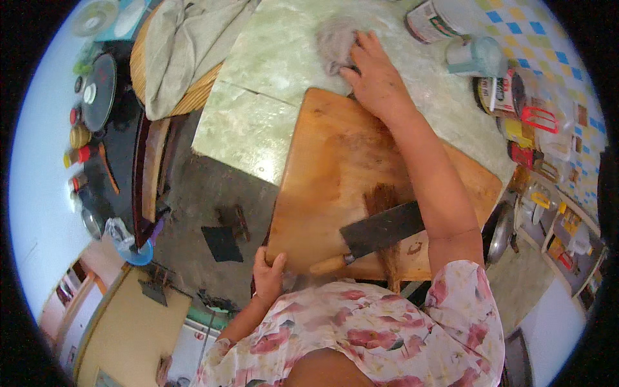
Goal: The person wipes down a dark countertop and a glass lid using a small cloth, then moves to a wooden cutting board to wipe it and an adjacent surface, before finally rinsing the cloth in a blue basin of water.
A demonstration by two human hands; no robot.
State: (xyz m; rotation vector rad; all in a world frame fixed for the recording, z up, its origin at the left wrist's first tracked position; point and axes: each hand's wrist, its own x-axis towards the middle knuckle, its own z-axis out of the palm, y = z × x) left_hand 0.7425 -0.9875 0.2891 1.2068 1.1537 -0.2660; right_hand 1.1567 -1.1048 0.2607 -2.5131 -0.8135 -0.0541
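Note:
My right hand (379, 80) is stretched forward past a large wooden cutting board (329, 169), its fingers on a crumpled grey cloth (333, 41). The cloth is slightly blurred and rests on the green marbled countertop (271, 53). At the board's near left corner my left hand (269, 275) grips the edge, thumb on top. A cleaver (382, 230) with a dark blade and a pale wooden handle (329, 264) lies on the board. Under the blade sits a bristle brush (382, 196), partly covered. My right forearm hides part of the board and the blade's far end.
At the back right stand a white bucket (435, 22), a teal-and-clear jug (476, 55) and a labelled tin (503, 92). A beige cloth (181, 53) drapes over a woven round tray (140, 63) at left. Beyond a floor gap, a dark stove-side surface (118, 150) holds a lidded pan (99, 92).

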